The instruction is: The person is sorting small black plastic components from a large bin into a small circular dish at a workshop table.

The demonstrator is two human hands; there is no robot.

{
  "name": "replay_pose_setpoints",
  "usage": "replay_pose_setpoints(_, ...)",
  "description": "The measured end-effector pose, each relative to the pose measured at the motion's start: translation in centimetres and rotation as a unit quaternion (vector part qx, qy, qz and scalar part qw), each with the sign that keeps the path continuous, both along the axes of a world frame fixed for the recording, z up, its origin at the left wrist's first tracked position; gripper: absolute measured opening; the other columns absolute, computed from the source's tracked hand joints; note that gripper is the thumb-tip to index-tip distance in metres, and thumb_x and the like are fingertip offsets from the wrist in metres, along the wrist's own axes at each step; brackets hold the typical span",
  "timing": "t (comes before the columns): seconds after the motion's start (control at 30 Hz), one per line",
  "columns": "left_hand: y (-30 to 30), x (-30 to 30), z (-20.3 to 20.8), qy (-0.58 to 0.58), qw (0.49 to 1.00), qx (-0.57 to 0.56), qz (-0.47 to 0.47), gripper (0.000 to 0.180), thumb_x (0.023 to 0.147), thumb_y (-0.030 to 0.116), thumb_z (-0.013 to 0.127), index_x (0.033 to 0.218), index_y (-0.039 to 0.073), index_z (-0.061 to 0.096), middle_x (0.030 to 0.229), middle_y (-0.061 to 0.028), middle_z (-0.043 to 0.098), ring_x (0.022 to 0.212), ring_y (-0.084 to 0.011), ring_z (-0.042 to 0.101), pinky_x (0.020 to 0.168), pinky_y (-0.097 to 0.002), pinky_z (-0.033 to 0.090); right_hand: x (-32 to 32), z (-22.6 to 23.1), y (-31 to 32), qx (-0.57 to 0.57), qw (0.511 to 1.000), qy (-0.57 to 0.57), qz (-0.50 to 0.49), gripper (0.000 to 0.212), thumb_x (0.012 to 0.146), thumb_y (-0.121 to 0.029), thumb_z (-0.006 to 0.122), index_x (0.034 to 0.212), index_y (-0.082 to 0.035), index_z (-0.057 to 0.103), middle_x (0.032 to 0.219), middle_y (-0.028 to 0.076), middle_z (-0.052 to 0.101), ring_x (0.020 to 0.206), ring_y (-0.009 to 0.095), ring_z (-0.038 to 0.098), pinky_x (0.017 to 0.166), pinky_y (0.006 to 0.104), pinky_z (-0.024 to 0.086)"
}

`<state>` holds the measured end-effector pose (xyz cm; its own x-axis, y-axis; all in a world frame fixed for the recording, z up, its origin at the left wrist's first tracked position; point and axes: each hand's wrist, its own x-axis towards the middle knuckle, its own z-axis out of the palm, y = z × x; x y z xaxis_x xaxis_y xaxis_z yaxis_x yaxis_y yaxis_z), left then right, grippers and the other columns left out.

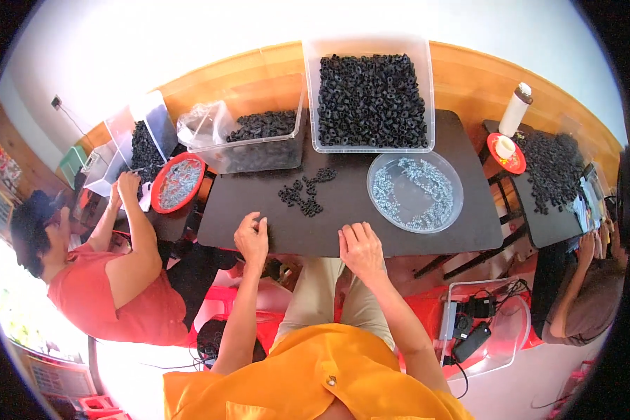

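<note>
My left hand (251, 238) is at the table's near edge, its fingers curled in toward the thumb. My right hand (362, 248) is over the same edge farther right, fingers bent and drawn together. Whatever either hand may hold is too small or hidden to make out. Beyond my left hand, a loose group of small black ring-like parts (308, 194) lies on the dark table (259, 189). To the right, past my right hand, a round clear tray (414, 218) holds many small silvery-blue pieces (434, 183), spread mostly around its sides.
A large clear bin (313, 143) full of black parts stands at the back, beside a lower clear bin (259, 159) with a plastic bag (204, 124). Co-workers sit left (119, 287) and right (584, 301). A box of cables and devices (493, 360) is below right.
</note>
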<state>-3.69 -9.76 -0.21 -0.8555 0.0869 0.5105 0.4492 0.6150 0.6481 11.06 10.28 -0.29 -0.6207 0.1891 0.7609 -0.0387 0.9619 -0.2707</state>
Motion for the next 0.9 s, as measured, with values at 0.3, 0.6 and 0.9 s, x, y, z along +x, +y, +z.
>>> replay_pose_setpoints(0.3, 4.4, -4.1, 4.4, -0.195, 0.954, 0.098, -0.207, 0.015, 0.084, 0.008, 0.060, 0.097, 0.001, 0.065, 0.077, -0.0065, 0.067, 0.062, -0.0106, 0.061, 0.045, -0.0224, 0.046, -0.1, -0.2, 0.6, 0.005, 1.000, -0.016, 0.007, 0.010, 0.076, -0.008, 0.063, 0.081, -0.001, 0.058, 0.075, 0.010, 0.050, 0.072, 0.028, 0.054, 0.079, 0.0395, 0.050)
replay_pose_setpoints(0.6, 22.9, -7.8, 7.8, 0.064, 0.920, -0.029, -0.385, 0.018, 0.072, 0.001, 0.064, 0.090, 0.000, 0.064, 0.079, -0.0152, 0.062, 0.074, -0.0277, 0.063, 0.066, -0.0333, 0.050, 0.0, 0.8, 0.2, 0.006, 0.999, -0.037, 0.027, 0.007, 0.075, -0.006, 0.061, 0.079, -0.002, 0.057, 0.072, 0.011, 0.048, 0.071, 0.028, 0.053, 0.080, 0.0392, 0.049)
replay_pose_setpoints(0.9, 28.5, -7.9, 5.0, 0.012, 0.930, -0.041, -0.366, 0.019, 0.066, 0.004, 0.072, 0.078, 0.000, 0.057, 0.077, -0.0132, 0.058, 0.074, -0.0283, 0.061, 0.065, -0.0386, 0.048, 0.0, 0.4, 0.1, 0.010, 0.999, -0.031, -0.003, 0.009, 0.074, -0.006, 0.065, 0.080, -0.003, 0.059, 0.074, 0.010, 0.052, 0.073, 0.028, 0.056, 0.076, 0.0364, 0.051)
